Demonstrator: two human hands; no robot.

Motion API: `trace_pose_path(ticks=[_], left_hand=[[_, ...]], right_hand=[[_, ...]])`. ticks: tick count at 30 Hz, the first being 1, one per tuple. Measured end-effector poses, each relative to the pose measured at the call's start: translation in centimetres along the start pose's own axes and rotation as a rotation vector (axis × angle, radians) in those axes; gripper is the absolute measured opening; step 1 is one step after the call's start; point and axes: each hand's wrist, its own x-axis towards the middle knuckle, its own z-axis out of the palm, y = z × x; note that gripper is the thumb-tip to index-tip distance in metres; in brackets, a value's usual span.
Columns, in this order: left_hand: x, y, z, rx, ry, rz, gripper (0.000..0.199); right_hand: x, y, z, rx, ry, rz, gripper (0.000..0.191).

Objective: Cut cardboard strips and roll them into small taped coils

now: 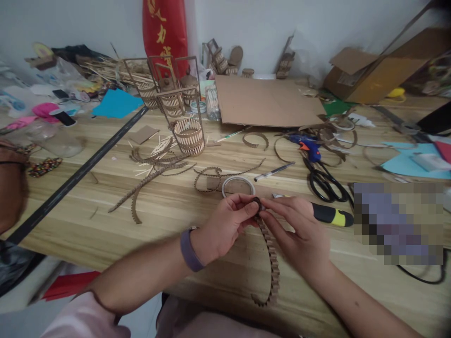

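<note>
My left hand [230,223] pinches the rolled upper end of a notched brown cardboard strip [274,263]. From the right, the fingers of my right hand [299,230] press on the same rolled end, and the rest of the strip hangs down in a curve between my forearms. Just beyond my fingers lies a white tape ring [238,187]. More notched strips [207,179] curl on the table to its left. A yellow and black utility knife [333,214] sits partly behind my right hand.
Small stick baskets with tall handles [189,136] stand at the back left. Black scissors [326,185], a blue glue gun [306,144] and a pen [275,172] lie ahead. A cardboard sheet [268,103] is behind them. At the left edge shows another person's arm [12,188].
</note>
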Motion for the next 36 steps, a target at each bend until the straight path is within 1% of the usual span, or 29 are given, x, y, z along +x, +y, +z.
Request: trace_pose_path(ticks=[5,9,13,15,18,20,28,36], left_hand=[[-0.06,0.04,-0.10,0.016,-0.003,-0.004,0.034],[0.14,0.12,-0.31,0.022,0.012,-0.026,0.028],[0.36,0.34,-0.39,-0.017,0.036,-0.036,0.029],[0.42,0.45,-0.35,-0.035,0.043,-0.028,0.029],[0.40,0.52,-0.23,-0.035,0.056,-0.032,0.026],[0.34,0.50,-0.17,-0.024,0.067,-0.042,0.026],[0.21,0.17,-0.23,0.021,0.071,-0.010,0.033],[0.25,-0.09,-0.35,0.066,0.079,0.023,0.036]], right_hand=[[-0.07,0.27,0.22,0.040,-0.023,0.006,0.029],[-0.16,0.64,0.52,0.083,-0.072,0.070,0.031],[-0.24,0.67,0.42,0.157,-0.101,0.115,0.034],[-0.20,0.46,0.18,0.151,-0.075,0.128,0.029],[-0.08,0.06,-0.14,0.108,-0.022,0.129,0.015],[-0.02,-0.14,-0.21,0.090,-0.016,0.126,0.010],[-0.07,-0.22,-0.19,0.108,-0.056,0.198,0.007],[0.00,-0.25,-0.22,0.109,-0.067,0.196,0.006]])
